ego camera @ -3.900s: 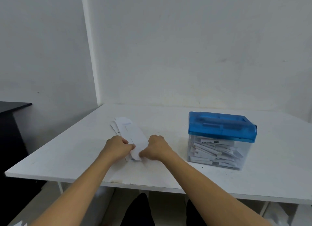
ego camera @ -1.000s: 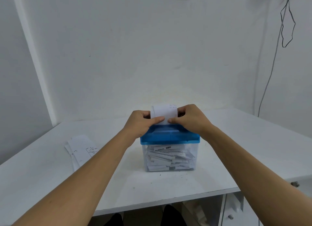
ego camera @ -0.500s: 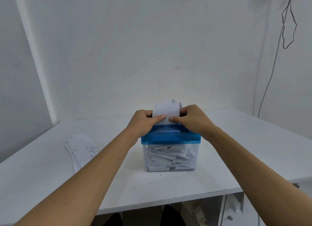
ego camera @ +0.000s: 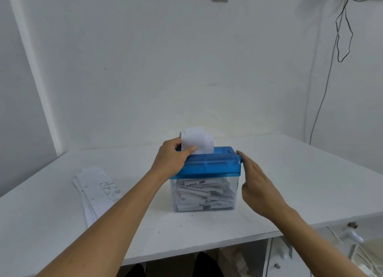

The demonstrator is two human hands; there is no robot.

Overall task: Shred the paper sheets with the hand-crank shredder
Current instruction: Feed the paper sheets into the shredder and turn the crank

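Observation:
The shredder (ego camera: 209, 164) has a blue lid on a clear bin (ego camera: 205, 196) packed with white paper strips. It stands mid-table. A white paper sheet (ego camera: 198, 139) sticks upright out of the lid's slot. My left hand (ego camera: 173, 159) pinches the sheet's lower left edge, thumb in front, and rests on the lid's left end. My right hand (ego camera: 256, 184) hovers with straight fingers beside the lid's right end, its fingertips close to the small blue knob there. The crank handle is not visible.
A stack of white paper sheets (ego camera: 96, 190) lies on the white table (ego camera: 290, 173) to the left of the shredder. Walls close in behind. A cable hangs at the right wall (ego camera: 323, 94). Drawers and clutter sit below the table's right edge.
My right hand let go of the sheet and moved to the shredder's right side. The left hand still holds the sheet, which stands a little higher in the slot.

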